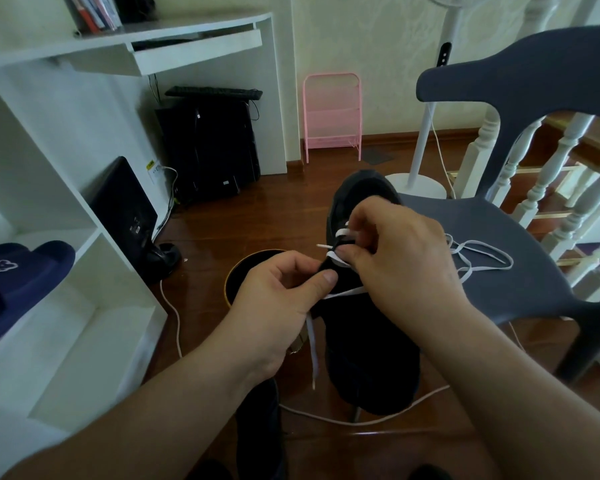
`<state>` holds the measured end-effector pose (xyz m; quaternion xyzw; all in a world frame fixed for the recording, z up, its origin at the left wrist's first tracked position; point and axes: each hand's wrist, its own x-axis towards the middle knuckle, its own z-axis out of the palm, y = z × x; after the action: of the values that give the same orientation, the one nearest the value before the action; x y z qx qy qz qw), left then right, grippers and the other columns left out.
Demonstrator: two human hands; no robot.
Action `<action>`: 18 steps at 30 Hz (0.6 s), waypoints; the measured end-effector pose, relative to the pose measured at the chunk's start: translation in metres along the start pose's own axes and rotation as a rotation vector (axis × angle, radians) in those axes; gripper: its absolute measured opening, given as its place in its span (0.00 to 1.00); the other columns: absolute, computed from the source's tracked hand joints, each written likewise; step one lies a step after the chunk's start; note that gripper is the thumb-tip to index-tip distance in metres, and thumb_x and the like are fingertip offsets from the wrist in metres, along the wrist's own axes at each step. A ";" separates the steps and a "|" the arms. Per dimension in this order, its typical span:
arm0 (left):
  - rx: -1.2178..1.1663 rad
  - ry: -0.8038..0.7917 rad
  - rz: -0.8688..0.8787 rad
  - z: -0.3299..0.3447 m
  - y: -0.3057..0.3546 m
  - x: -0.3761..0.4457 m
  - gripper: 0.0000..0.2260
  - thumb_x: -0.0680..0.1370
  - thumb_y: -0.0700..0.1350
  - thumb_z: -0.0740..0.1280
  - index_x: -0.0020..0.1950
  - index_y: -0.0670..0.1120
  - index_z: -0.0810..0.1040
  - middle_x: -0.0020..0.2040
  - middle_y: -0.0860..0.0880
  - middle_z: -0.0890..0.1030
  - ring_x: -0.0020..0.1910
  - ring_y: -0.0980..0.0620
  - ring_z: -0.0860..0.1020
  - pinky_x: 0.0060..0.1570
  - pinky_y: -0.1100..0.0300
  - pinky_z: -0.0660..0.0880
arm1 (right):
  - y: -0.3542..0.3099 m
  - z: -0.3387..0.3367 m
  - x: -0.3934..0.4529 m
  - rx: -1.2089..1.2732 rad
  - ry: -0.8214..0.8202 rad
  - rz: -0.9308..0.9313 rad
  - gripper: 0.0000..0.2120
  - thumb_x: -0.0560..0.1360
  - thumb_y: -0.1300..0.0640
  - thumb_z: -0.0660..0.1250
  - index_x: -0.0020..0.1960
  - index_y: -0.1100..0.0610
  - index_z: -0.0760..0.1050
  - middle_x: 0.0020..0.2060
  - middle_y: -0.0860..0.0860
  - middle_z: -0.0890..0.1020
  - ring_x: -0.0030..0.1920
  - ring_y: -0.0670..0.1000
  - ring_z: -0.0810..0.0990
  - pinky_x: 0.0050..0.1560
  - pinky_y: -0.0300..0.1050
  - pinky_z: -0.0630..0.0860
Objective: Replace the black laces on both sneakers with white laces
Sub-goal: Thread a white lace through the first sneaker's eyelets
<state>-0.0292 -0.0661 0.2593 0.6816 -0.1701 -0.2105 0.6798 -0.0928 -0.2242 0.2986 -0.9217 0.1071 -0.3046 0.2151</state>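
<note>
Head view shows the lacing step under way on a black sneaker (368,327) that rests at the left front corner of a grey chair (520,237) seat, toe pointing away and heel hanging past the front edge. The left hand (278,299) pinches the eyelet flap while the right hand (395,251) pinches the white lace (342,233) near its tip (321,245). Next, I judge, the tip must find an eyelet; floor to the left is open, and slack lace trails across the seat.
</note>
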 end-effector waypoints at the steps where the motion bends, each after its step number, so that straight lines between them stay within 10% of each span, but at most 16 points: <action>1: -0.049 0.007 -0.036 0.001 0.000 0.000 0.11 0.79 0.40 0.74 0.41 0.55 0.87 0.41 0.51 0.86 0.41 0.55 0.85 0.41 0.62 0.80 | 0.001 0.000 0.000 -0.032 0.011 -0.037 0.09 0.75 0.52 0.76 0.52 0.50 0.78 0.42 0.44 0.79 0.45 0.49 0.76 0.43 0.42 0.71; 12: -0.342 0.189 -0.017 0.005 0.006 0.002 0.02 0.80 0.38 0.71 0.52 0.42 0.82 0.48 0.44 0.88 0.48 0.47 0.87 0.51 0.52 0.84 | 0.026 -0.010 -0.006 0.107 -0.053 0.189 0.14 0.74 0.34 0.66 0.45 0.44 0.78 0.36 0.41 0.80 0.39 0.40 0.77 0.38 0.40 0.71; 18: -0.365 0.209 0.045 0.009 0.000 -0.001 0.12 0.70 0.47 0.74 0.51 0.45 0.84 0.54 0.41 0.87 0.58 0.40 0.85 0.63 0.44 0.81 | 0.028 -0.003 -0.006 0.063 -0.114 0.180 0.07 0.74 0.48 0.69 0.52 0.45 0.79 0.44 0.40 0.81 0.46 0.44 0.79 0.49 0.47 0.76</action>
<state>-0.0349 -0.0735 0.2595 0.5613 -0.0729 -0.1509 0.8104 -0.1016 -0.2485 0.2849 -0.9170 0.1672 -0.2343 0.2762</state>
